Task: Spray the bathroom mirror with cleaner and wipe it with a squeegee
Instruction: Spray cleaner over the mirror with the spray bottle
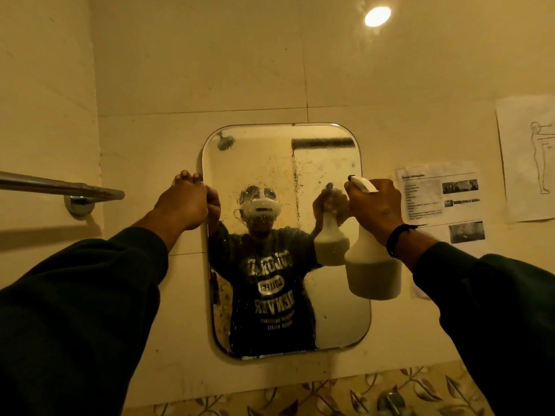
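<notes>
Wall mirror [330,295] hung on pale tiles, upper glass speckled with spray droplets. Left hand [183,202] curled round the mirror's left edge, fingertips over the rim. Right hand [375,205] wrapped round the neck of a white spray bottle [372,265], before the mirror's right side, nozzle toward the glass. Chrome towel bar [60,187] left of the mirror; printed sheets [441,202] to its right.

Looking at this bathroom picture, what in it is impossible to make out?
Head view only:
- Squeegee: not in view anywhere.
- Trigger of the white plastic spray bottle: covered by the right hand gripping its neck.
- Left hand fingertips: curled round the edge of the rounded rectangular wall mirror, partly hidden.
- Printed paper sheets on the wall: text too small to read.
- Metal towel bar: cut off by the left edge.
</notes>
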Demonstrator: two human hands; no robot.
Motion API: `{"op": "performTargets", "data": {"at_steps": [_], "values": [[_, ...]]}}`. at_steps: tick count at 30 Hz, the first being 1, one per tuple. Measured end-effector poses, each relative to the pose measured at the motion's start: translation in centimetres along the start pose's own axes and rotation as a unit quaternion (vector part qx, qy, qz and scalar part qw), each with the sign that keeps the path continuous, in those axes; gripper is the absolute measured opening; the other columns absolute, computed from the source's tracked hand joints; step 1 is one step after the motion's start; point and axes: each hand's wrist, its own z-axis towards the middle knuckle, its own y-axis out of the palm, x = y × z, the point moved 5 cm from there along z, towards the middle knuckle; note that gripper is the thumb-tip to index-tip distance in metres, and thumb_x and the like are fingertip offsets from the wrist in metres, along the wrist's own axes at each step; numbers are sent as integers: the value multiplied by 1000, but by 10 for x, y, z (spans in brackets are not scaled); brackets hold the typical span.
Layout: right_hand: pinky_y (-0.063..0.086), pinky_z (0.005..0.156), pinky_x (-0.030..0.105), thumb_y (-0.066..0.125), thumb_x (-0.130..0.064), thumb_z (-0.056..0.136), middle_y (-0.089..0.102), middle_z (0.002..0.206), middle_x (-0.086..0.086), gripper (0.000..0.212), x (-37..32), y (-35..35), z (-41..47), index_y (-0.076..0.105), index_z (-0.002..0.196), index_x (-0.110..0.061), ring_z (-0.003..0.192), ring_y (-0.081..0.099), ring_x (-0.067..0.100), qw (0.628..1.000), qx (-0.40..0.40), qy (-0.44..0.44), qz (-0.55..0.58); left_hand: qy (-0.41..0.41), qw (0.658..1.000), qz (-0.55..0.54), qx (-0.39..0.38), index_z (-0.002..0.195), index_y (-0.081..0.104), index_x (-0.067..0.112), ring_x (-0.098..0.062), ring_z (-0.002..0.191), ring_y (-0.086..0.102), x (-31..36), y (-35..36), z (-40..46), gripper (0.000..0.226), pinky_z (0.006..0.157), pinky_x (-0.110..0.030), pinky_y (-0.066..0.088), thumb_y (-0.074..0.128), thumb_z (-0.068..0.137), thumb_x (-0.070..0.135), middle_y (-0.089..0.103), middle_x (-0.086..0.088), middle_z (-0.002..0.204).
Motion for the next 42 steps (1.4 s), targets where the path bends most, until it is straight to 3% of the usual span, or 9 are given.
{"op": "performTargets", "data": {"at_steps": [2,4,8,17,23,26,30,38,42], "values": [[53,65,39,63,-35,91,68,77,17,35,3,-1,-2,70,81,-3,70,62,28,1000,-4,-9,-2,1,1000,1,2,151,23,9,-34,145,22,-1,1,1,59,109,-42,36,49,99,15,21,-19,157],[51,62,35,62,-33,92,67,75,16,33,7,-1,-4,70,80,-3,67,60,25,1000,-12,-16,-1,0,1000,3,4,154,16,9,-35,148,12,0,2,2,63,112,-44,33,47,99,14,11,-20,160],[39,52,23,62,-32,93,59,67,6,28,14,0,-7,66,78,-7,58,52,14,999,-23,-14,-17,-6,1000,1,11,154,14,10,-34,148,13,-2,4,4,62,112,-44,32,44,100,14,10,-20,160],[47,61,22,62,-26,93,66,73,5,23,15,18,-21,71,84,-6,66,59,13,997,-71,-26,19,-1,1000,7,15,155,8,9,-34,149,9,-2,7,5,66,112,-44,31,45,100,13,6,-20,161],[48,59,33,64,-24,92,64,67,7,22,7,30,-29,68,79,-6,60,59,14,996,-85,-35,21,1,1000,14,9,155,8,11,-35,148,12,-4,7,6,69,112,-44,32,48,98,11,8,-20,160],[48,53,18,61,-9,93,60,54,-7,17,0,38,-40,65,78,-2,48,61,1,988,-125,-27,83,4,1000,13,10,155,9,11,-35,148,13,-7,11,8,71,112,-44,33,49,97,9,10,-20,160],[55,63,28,65,-21,92,65,67,-2,16,-5,49,-46,70,80,-11,60,63,8,988,-127,-64,65,4,1000,15,17,154,13,11,-34,147,16,-6,11,9,69,110,-44,37,50,96,9,13,-19,160],[53,59,45,62,-25,92,68,71,19,27,-22,67,-57,71,78,-4,68,64,39,985,-132,-89,69,10,1000,12,17,146,35,12,-32,137,36,-4,10,9,52,103,-41,41,51,97,13,32,-17,150],[50,56,38,61,-23,94,69,72,18,26,-28,75,-66,70,78,-3,59,62,25,978,-154,-122,73,4,1000,11,18,150,28,13,-33,140,33,-6,12,10,59,104,-42,43,52,96,14,27,-18,154]]}}
